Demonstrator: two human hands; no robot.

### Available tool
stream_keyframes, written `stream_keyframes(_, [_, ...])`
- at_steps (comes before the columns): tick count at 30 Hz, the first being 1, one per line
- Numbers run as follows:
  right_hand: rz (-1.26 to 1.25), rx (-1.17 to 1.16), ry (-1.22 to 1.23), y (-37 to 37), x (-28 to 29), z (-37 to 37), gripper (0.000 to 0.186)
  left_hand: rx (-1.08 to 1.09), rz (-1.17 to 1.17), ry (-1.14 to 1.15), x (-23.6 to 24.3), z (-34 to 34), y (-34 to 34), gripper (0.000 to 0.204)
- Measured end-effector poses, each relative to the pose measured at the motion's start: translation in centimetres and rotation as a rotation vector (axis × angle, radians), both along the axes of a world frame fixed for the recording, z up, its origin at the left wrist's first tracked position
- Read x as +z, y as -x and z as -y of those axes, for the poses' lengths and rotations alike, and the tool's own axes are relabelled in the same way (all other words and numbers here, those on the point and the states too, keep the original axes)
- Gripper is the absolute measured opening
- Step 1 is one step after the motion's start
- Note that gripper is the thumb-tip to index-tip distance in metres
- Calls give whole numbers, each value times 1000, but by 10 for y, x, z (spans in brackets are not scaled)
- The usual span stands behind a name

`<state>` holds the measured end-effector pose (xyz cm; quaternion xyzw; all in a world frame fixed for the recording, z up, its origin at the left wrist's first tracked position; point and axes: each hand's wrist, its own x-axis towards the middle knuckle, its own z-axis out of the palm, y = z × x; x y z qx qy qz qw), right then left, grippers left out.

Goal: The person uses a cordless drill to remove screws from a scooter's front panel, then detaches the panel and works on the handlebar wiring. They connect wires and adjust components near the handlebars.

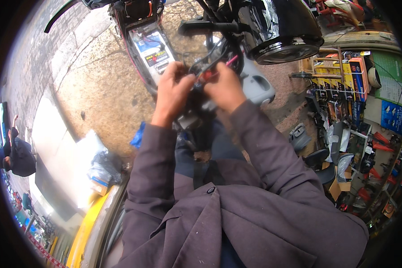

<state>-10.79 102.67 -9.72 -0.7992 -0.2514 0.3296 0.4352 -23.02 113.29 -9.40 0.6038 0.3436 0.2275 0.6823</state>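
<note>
Left hand (174, 89): I am holding its fingers bent and narrow at the wires (206, 68); whether they are gripping, I cannot tell. Right hand (225, 88): I am holding its fingers curled near the left's, grip likewise hidden. Wires, dark and pink: lying between and ahead of both hands. White tray (154, 50): sitting ahead-left. Glossy black shell (279, 22): standing ahead-right.
</note>
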Motion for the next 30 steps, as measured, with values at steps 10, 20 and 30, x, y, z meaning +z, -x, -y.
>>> stream_keyframes(10, [57, -230, -83, -1, -2, 1, 22, -90, -282, -213, -1, 3, -15, 29])
stream_keyframes(20, [-366, -312, -236, -4, 15, 6, 15, -176, -168, 128, 6, -6, -11, 12])
stream_keyframes(30, [-298, -198, -205, -6, 12, 6, 6, -379, 9, 148, -15, -30, 16, 32])
